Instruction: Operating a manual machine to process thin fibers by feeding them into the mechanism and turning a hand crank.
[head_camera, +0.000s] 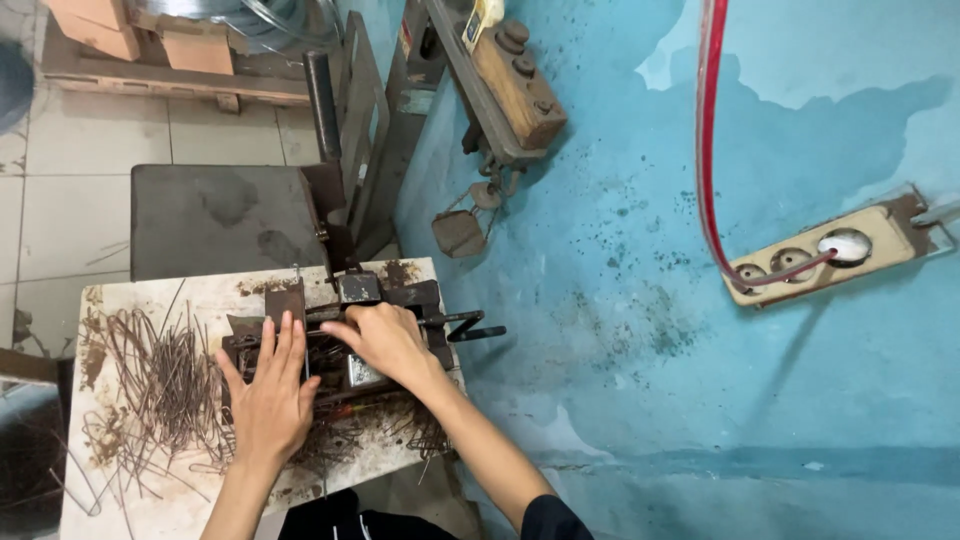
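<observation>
A person is leaning over a small white table (150, 300) whose top is stained with rust and scratched. In the middle of it is sitting a dark, rusty metal jig (345, 330) built of flat plates and blocks, with a black handle (478, 331) sticking out to its right. The left hand (268, 392) is lying flat on the left part of the jig, fingers stretched out and spread, gripping nothing. The right hand (385, 338) is resting on top of the jig, fingers curled down over its middle; whether its grip is closing on anything cannot be told. A loose heap of thin, bent, rust-brown wire pieces (165, 385) is lying on the table just left of the left hand, and more wires are spilling near the table's front edge. Behind the table a grey metal plate (220, 215) is standing over pale floor tiles. On the right a blue painted wall (640, 300), flaking and speckled, is carrying a beige socket strip (830, 250) with round outlets, and a red cable (706, 130) is running up from it. A wooden block (520, 85) with bolts is hanging higher up.
</observation>
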